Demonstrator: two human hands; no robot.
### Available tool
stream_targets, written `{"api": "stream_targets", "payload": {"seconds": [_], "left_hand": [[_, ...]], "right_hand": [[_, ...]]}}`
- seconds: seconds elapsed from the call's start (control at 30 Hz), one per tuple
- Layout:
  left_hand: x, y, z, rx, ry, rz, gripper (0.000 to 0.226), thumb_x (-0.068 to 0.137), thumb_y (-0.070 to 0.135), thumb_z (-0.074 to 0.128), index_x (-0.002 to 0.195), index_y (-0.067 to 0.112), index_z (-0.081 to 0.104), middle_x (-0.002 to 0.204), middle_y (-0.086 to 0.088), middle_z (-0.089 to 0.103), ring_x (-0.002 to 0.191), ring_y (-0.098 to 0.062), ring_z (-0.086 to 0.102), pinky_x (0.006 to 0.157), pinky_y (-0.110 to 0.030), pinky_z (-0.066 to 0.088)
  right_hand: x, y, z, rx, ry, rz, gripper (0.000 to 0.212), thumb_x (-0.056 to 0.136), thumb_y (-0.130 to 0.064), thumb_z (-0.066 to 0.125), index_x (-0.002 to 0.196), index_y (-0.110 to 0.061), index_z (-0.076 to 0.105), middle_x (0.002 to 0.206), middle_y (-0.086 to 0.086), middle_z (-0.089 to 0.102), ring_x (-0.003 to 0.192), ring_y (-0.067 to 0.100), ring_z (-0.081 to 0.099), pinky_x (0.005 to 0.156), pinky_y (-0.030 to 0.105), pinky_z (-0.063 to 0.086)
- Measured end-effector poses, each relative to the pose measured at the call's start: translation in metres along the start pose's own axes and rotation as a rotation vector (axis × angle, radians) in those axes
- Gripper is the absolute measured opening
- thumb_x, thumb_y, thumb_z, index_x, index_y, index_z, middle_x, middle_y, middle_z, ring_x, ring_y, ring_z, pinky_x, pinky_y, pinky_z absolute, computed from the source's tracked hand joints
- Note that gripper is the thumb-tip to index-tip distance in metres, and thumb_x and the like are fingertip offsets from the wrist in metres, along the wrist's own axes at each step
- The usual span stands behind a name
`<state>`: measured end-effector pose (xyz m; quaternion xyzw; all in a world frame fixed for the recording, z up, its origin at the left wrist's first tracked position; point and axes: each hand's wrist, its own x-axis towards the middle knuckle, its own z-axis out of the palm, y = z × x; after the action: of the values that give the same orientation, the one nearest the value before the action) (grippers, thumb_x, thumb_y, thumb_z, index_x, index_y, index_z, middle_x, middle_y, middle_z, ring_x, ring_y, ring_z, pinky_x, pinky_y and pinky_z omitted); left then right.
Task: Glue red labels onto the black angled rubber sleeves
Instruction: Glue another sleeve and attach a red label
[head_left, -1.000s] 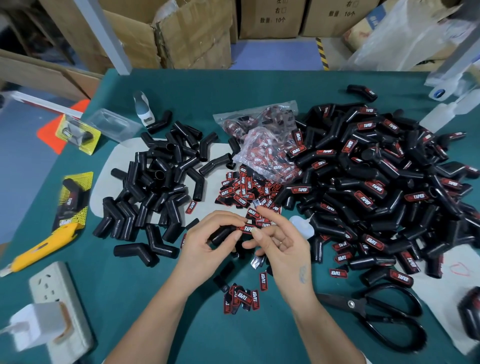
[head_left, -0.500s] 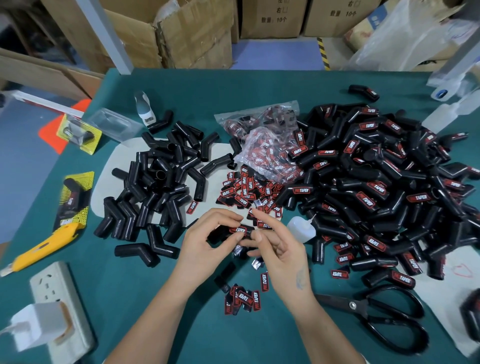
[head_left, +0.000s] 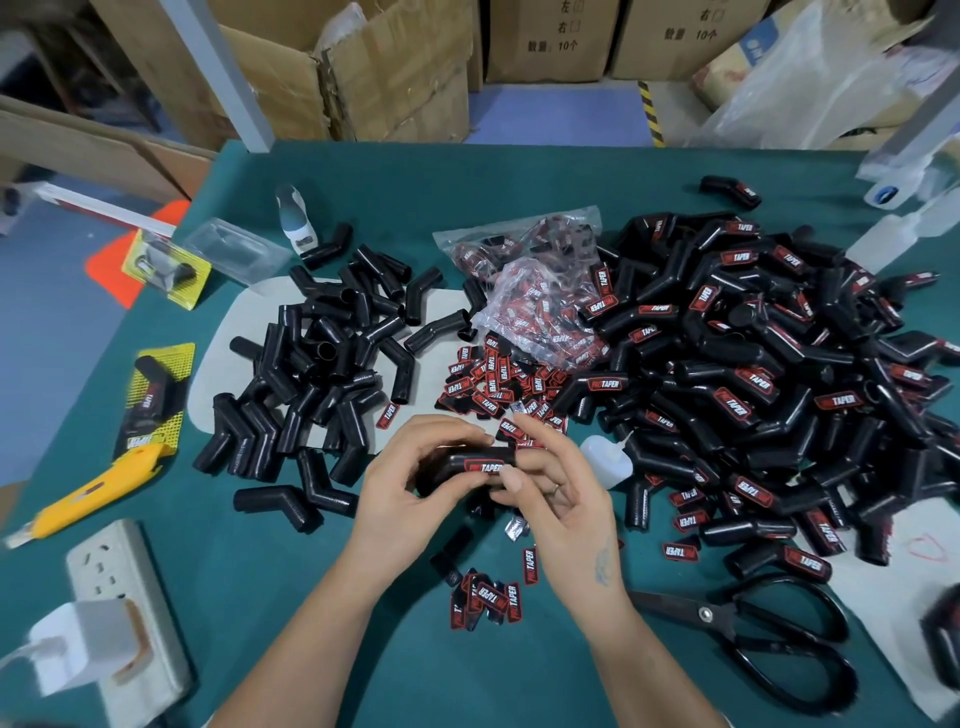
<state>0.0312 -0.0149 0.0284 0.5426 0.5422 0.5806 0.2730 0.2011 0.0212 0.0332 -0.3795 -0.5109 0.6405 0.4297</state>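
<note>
Black sleeve (head_left: 467, 467) w/ red label (head_left: 485, 466) gripped betw. left hand (head_left: 415, 499) fingers & right hand (head_left: 561, 499) thumb/forefinger.

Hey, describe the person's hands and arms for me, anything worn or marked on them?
Both forearms are bare, with no sleeves or gloves in view. The right hand wears a thin ring on one finger and has a small dark mark near the wrist. The left hand shows nothing worn.

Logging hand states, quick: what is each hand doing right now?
Left hand: grips the black angled rubber sleeve bearing a red label.
Right hand: fingers touch that sleeve's end, thumb beside the label.
</note>
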Motion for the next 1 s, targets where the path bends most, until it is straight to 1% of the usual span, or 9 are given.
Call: {"api": "stream_targets", "payload": {"seconds": [0.1,0.17,0.23,0.4,0.57,0.7,0.77,0.87,1.0], "left_hand": [[-0.0043,-0.0022,0.0016,0.035,-0.022,-0.016,0.047,0.09,0.019,0.077,0.126,0.046,0.063,0.119,0.006,0.071,0.117,-0.025,0.069,0.101,-0.037,0.054],[-0.0066,-0.0056,0.002,0.125,-0.05,0.046,0.05,0.091,0.016,0.075,0.131,0.042,0.061,0.124,0.01,0.069,0.121,-0.023,0.067,0.101,-0.043,0.054],[-0.0073,-0.0074,0.0032,0.154,-0.079,0.108,0.055,0.091,0.01,0.072,0.136,0.04,0.059,0.128,0.013,0.068,0.124,-0.022,0.065,0.104,-0.042,0.053],[-0.0066,-0.0056,0.0039,0.152,-0.087,0.114,0.059,0.09,0.008,0.069,0.137,0.042,0.057,0.128,0.014,0.068,0.125,-0.021,0.064,0.106,-0.036,0.051],[-0.0081,-0.0072,0.0056,0.144,-0.09,0.085,0.041,0.091,0.008,0.07,0.129,0.021,0.063,0.126,0.015,0.069,0.123,-0.018,0.065,0.105,-0.03,0.05],[-0.0066,-0.0049,0.0064,0.095,-0.083,0.061,0.043,0.093,0.012,0.072,0.13,0.031,0.062,0.125,0.01,0.069,0.121,-0.024,0.066,0.104,-0.038,0.052],[-0.0072,-0.0052,0.0061,0.092,-0.081,0.046,0.043,0.093,0.012,0.072,0.129,0.031,0.062,0.124,0.009,0.069,0.121,-0.025,0.066,0.103,-0.041,0.053],[-0.0079,-0.0047,0.0058,0.118,-0.081,0.043,0.044,0.091,0.01,0.07,0.129,0.031,0.061,0.125,0.013,0.068,0.123,-0.023,0.066,0.104,-0.04,0.053],[-0.0083,-0.0023,0.0078,0.144,-0.082,0.071,0.045,0.091,0.01,0.07,0.13,0.033,0.06,0.126,0.016,0.067,0.123,-0.018,0.065,0.105,-0.032,0.051]], "right_hand": [[0.0004,0.0001,0.0012,-0.032,-0.021,0.01,0.054,0.093,-0.016,0.075,0.139,-0.042,0.062,0.109,0.002,0.073,0.103,0.021,0.072,0.091,0.033,0.06],[-0.0002,0.0008,0.0033,-0.014,-0.04,0.008,0.059,0.092,-0.013,0.076,0.14,-0.043,0.06,0.112,0.001,0.072,0.106,0.02,0.071,0.089,0.028,0.057],[-0.0006,0.0014,0.0041,0.018,-0.05,0.012,0.06,0.093,-0.009,0.074,0.141,-0.042,0.059,0.115,0.002,0.071,0.107,0.021,0.07,0.09,0.027,0.056],[0.0007,0.002,0.0025,0.059,-0.057,0.026,0.06,0.094,-0.005,0.072,0.143,-0.038,0.059,0.115,0.004,0.071,0.109,0.022,0.07,0.093,0.027,0.054],[0.001,0.0019,0.0019,0.072,-0.052,0.03,0.056,0.095,-0.008,0.072,0.143,-0.035,0.059,0.108,0.002,0.073,0.106,0.019,0.07,0.095,0.027,0.053],[0.0009,0.001,0.0009,0.079,-0.061,0.027,0.055,0.096,-0.008,0.07,0.143,-0.035,0.058,0.109,0.004,0.073,0.108,0.019,0.069,0.097,0.027,0.052],[0.0008,0.0011,0.0009,0.075,-0.072,0.024,0.056,0.097,-0.007,0.069,0.144,-0.034,0.058,0.112,0.006,0.072,0.11,0.021,0.069,0.098,0.027,0.052],[0.0011,0.0021,0.001,0.077,-0.072,0.031,0.057,0.095,-0.009,0.072,0.144,-0.036,0.059,0.118,0.011,0.07,0.11,0.025,0.069,0.096,0.028,0.053],[0.0018,0.0038,0.001,0.062,-0.044,0.023,0.055,0.096,-0.008,0.073,0.143,-0.033,0.061,0.113,0.01,0.072,0.106,0.019,0.07,0.092,0.025,0.054]]}}
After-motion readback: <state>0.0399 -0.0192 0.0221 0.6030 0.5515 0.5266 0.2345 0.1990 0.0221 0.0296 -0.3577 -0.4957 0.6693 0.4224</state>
